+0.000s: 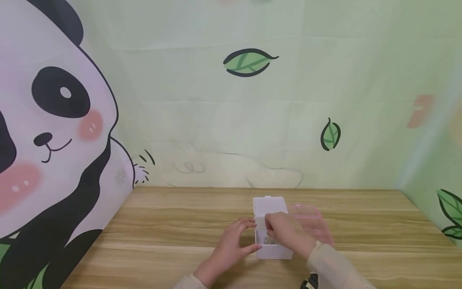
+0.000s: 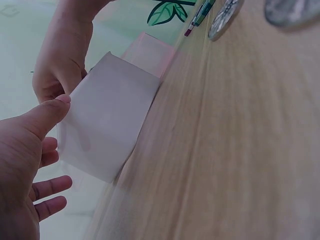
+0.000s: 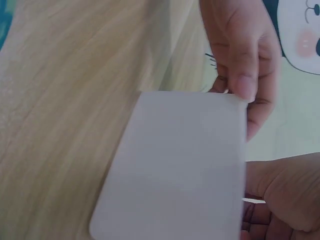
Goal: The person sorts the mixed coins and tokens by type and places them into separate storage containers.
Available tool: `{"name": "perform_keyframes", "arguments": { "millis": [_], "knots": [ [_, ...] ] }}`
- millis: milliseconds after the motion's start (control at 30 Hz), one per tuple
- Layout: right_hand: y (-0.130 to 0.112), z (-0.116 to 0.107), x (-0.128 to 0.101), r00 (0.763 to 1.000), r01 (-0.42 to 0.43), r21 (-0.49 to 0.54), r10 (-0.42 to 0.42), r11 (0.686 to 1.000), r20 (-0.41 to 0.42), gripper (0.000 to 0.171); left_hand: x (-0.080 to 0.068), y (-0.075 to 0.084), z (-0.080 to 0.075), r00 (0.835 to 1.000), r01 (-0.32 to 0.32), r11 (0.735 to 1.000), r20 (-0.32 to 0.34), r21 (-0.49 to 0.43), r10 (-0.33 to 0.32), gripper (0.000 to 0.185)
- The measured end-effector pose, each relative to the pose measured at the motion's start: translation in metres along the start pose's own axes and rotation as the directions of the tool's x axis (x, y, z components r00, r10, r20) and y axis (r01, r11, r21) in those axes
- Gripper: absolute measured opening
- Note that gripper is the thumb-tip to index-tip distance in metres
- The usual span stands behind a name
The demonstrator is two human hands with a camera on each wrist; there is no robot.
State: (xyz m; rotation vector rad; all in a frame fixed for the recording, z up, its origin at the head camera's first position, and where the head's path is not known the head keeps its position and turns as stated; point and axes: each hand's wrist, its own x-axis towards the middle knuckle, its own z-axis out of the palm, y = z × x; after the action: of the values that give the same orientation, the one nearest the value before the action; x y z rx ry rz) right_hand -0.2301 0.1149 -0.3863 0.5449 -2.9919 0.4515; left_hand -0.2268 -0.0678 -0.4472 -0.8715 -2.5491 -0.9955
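A white lidded box [image 1: 274, 252] stands on the wooden table, its lid [image 1: 270, 205] tipped back at the far side. My left hand [image 1: 231, 243] holds the box's left side, thumb at the near corner and fingers spread towards the hinge. In the left wrist view, that thumb [image 2: 62, 98] rests on the rim of the box. My right hand [image 1: 286, 230] reaches down into the box with bent fingers. Their tips are hidden by the box walls in both wrist views. Just below them, a small shiny clear piece [image 1: 268, 240] shows inside the box.
A pink see-through tray [image 1: 314, 220] lies right behind the box. At the top of the left wrist view are round glassy pieces [image 2: 225, 19] and a green pen-like thing [image 2: 201, 15]. Something black [image 1: 309, 281] shows at the front edge. A printed panda cloth [image 1: 195, 112] encloses the table.
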Motion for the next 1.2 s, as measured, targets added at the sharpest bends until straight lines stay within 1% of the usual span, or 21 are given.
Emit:
{"name": "perform_keyframes", "arguments": {
  "millis": [100, 267, 567, 767, 833, 967, 1067, 1133, 1200],
  "knots": [
    [-0.002, -0.005, -0.002, 1.000, 0.001, 0.013, -0.001, 1.000, -0.010, 0.020, 0.000, 0.000, 0.000, 1.000, 0.001, 1.000, 0.000, 0.007, -0.001, 0.049],
    [-0.004, -0.011, -0.007, 0.999, 0.015, 0.035, -0.013, 0.999, -0.052, 0.017, 0.000, 0.000, 0.000, 1.000, -0.003, 1.000, -0.007, 0.012, 0.004, 0.050],
    [-0.009, -0.020, -0.022, 0.994, -0.001, 0.066, 0.008, 0.998, -0.109, 0.010, 0.000, 0.001, 0.000, 1.000, 0.007, 1.000, 0.002, 0.004, -0.007, 0.049],
    [-0.013, -0.023, -0.031, 0.990, 0.005, 0.071, 0.005, 0.997, -0.138, 0.010, 0.000, 0.001, 0.000, 1.000, 0.012, 1.000, 0.006, -0.005, -0.012, 0.048],
    [-0.014, -0.024, -0.035, 0.988, 0.033, 0.062, -0.023, 0.997, -0.153, 0.010, 0.000, 0.001, 0.000, 1.000, 0.013, 1.000, 0.009, -0.005, -0.013, 0.048],
    [-0.012, -0.025, -0.045, 0.972, 0.155, 0.069, -0.140, 0.985, -0.186, 0.010, -0.001, 0.001, 0.000, 1.000, 0.006, 1.000, 0.006, -0.011, -0.006, 0.047],
    [-0.011, -0.023, -0.052, 0.967, 0.223, 0.140, -0.201, 0.965, -0.156, 0.011, -0.001, 0.000, 0.000, 1.000, -0.005, 1.000, -0.004, -0.020, 0.005, 0.046],
    [-0.012, -0.020, -0.056, 0.967, 0.244, 0.182, -0.224, 0.953, -0.122, 0.011, -0.001, 0.000, 0.000, 1.000, -0.012, 1.000, -0.011, -0.021, 0.012, 0.046],
    [-0.013, -0.016, -0.061, 0.965, 0.260, 0.202, -0.246, 0.944, -0.096, 0.012, -0.001, -0.001, 0.001, 1.000, -0.012, 1.000, -0.014, -0.023, 0.012, 0.047]
  ]
}}
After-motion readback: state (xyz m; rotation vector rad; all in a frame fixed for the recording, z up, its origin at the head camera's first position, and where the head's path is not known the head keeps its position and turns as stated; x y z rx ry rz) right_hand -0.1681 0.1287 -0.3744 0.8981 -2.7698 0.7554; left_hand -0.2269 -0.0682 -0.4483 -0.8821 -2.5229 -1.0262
